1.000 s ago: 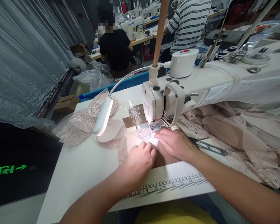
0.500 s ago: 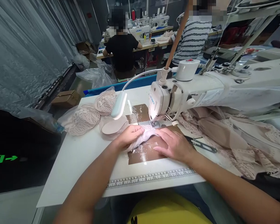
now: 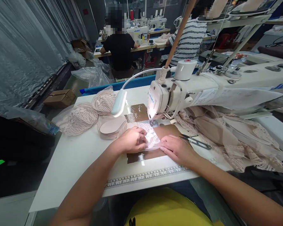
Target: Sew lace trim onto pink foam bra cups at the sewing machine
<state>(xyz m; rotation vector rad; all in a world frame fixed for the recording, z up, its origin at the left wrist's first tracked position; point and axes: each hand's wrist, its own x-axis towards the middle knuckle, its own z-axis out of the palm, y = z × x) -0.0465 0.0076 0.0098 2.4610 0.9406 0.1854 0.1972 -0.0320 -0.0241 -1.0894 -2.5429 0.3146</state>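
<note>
A pale lace piece point(image 3: 152, 137) lies fairly flat below the needle area of the white sewing machine point(image 3: 155, 100), brightly lit by its lamp. On the lace's left side, my left hand point(image 3: 133, 140) is closed, its curled fingers gripping and pressing the fabric. My right hand point(image 3: 176, 147) pinches the lower right corner of the same piece between thumb and fingers. Whether the presser foot is down on the lace I cannot tell. Just beyond my right hand rest dark thread snips point(image 3: 199, 142).
Lace cups point(image 3: 80, 119) and a smooth beige cup point(image 3: 113, 127) sit left of the machine. Beige lace garments point(image 3: 226, 131) are heaped at right. A lamp point(image 3: 119, 103) on a bent neck overhangs the table. A printed ruler point(image 3: 146, 177) runs along the front edge. Two people sit at machines beyond.
The lace was bunched and folded between my hands; now it is spread flatter with its pattern showing. My left fingers have come down over it, and my right hand has shifted slightly lower.
</note>
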